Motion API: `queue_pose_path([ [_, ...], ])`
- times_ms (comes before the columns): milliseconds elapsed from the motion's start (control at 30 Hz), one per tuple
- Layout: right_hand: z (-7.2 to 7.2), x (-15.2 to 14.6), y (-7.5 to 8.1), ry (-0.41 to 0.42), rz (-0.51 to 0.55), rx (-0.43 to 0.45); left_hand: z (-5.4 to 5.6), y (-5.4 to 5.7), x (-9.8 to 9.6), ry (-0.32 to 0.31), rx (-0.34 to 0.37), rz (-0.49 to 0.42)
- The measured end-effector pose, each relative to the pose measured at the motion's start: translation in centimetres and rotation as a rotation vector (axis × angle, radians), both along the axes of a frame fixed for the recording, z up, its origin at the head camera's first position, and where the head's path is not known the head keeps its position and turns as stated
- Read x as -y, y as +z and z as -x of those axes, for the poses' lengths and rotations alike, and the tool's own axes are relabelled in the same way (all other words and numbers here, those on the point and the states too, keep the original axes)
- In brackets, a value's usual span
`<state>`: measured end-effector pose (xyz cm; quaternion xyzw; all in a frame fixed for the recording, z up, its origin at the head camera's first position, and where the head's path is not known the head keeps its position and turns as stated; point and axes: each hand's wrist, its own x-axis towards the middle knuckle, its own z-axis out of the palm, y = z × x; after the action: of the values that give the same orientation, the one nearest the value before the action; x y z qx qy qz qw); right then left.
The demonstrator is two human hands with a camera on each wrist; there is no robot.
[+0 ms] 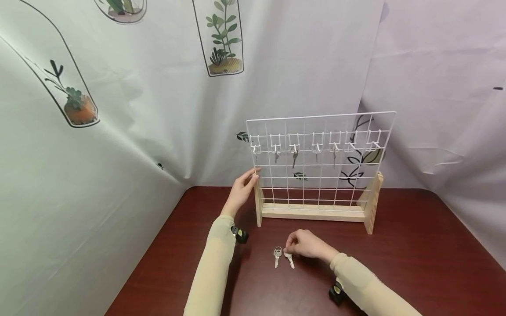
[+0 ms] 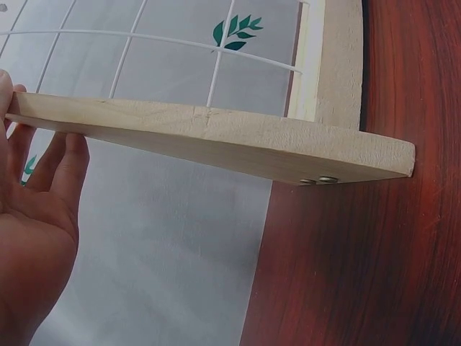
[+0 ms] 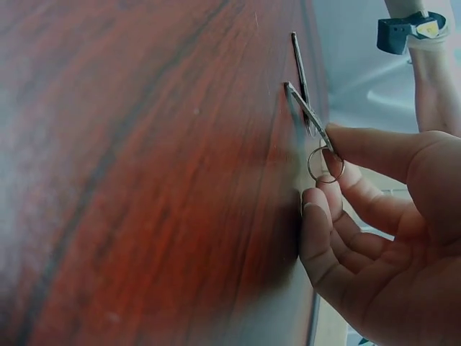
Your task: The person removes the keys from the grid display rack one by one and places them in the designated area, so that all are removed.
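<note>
My left hand [image 1: 240, 189] grips the top end of the left wooden upright [image 2: 216, 137] of a wire-grid rack, with the thumb and fingers on opposite sides of the wood. Low over the table, my right hand [image 1: 308, 244] pinches a silver key [image 3: 310, 115] at its bow, where a split ring [image 3: 310, 167] hangs beside the fingertips. The tip of this key slants down to the tabletop. A second key [image 1: 277, 256] with a ring lies flat just left of it. The rack's white grid [image 1: 304, 177] carries a row of hooks, and keys [image 1: 294, 159] hang from several of them.
The rack's wooden base [image 1: 312, 214] stands toward the back of the dark red table [image 1: 415, 254]. Two hooks at the right end, including the last hook [image 1: 373, 145], show no key. A pale curtain [image 1: 158, 109] with plant prints hangs behind and to the left.
</note>
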<state>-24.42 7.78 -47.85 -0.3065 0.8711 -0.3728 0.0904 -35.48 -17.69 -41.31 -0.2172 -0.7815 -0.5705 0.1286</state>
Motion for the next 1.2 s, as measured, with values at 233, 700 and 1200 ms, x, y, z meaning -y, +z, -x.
queue_pose_path([
  [233,0.18,-0.22,-0.13,-0.013,0.013,0.031,0.4,-0.55,0.09,0.007,-0.018,-0.021],
  [700,0.14,-0.07,-0.59,-0.094,0.026,0.049,0.39,-0.48,-0.06,0.031,-0.02,-0.003],
  [1200,0.06,0.06,-0.53,-0.096,0.003,0.053,0.19,-0.33,-0.06,0.033,-0.012,-0.015],
])
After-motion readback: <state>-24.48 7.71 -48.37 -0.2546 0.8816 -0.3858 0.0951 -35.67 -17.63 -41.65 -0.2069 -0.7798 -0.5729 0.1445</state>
